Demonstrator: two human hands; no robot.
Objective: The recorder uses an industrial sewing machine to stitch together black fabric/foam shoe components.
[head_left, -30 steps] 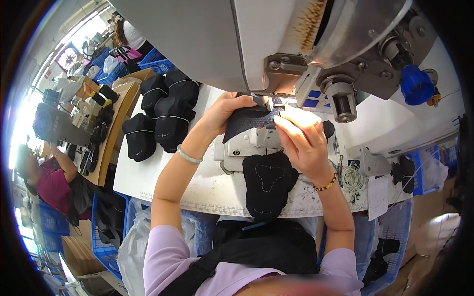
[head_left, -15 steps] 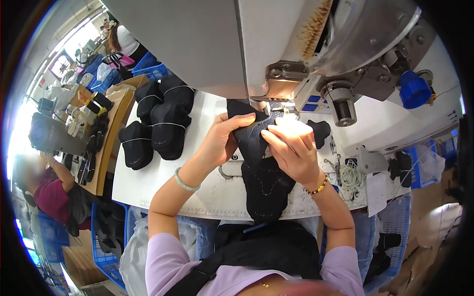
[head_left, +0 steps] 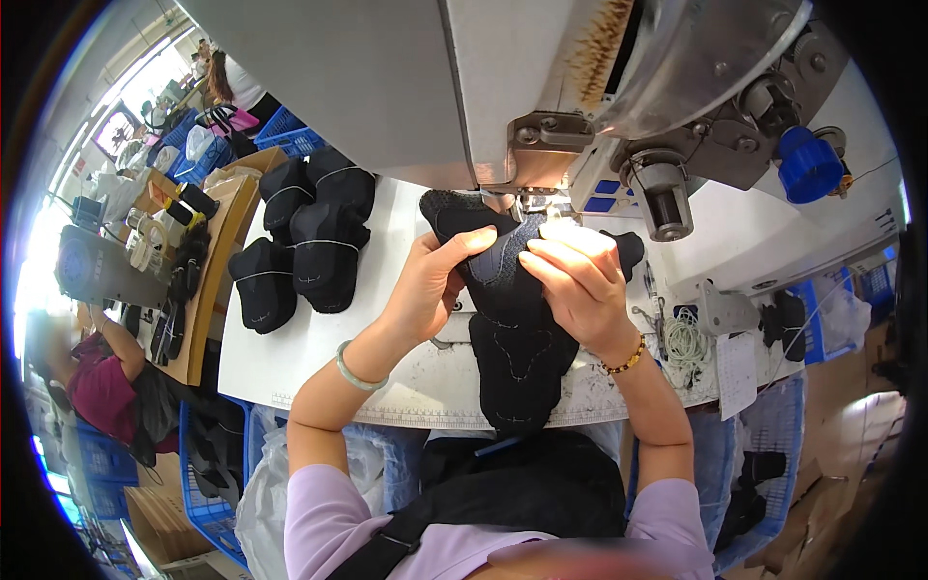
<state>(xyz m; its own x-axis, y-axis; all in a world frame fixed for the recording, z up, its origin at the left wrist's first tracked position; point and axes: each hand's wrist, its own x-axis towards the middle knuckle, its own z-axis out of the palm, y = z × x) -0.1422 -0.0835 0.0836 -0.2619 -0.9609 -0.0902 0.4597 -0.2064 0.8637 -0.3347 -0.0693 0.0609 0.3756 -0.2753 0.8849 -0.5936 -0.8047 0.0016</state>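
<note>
A black fabric piece [head_left: 495, 261], shaped like part of a shoe upper, lies under the head of a sewing machine [head_left: 527, 198]. It shows a mesh-like grey area and a smooth dark patch. My left hand [head_left: 432, 280] grips its left edge, thumb on top and the other fingers mostly underneath. Close to the lit needle area, my right hand [head_left: 585, 280] pinches the right side with its fingertips; strong light washes out part of that hand. Nearer to me, a stack of black pieces [head_left: 522, 372] with pale stitched outlines lies partly beneath the held one.
Bundles of black pieces [head_left: 327, 253], tied with white bands, stand on the left of the white table [head_left: 406, 387]. Another black piece [head_left: 628, 253] and tangled pale cord [head_left: 681, 336] lie to the right. Blue baskets [head_left: 208, 483] flank me. A co-worker [head_left: 101, 387] sits far left.
The held piece was folded with a pointed flap toward me; now it lies flatter, showing the smooth dark patch. My hands keep nearly the same places.
</note>
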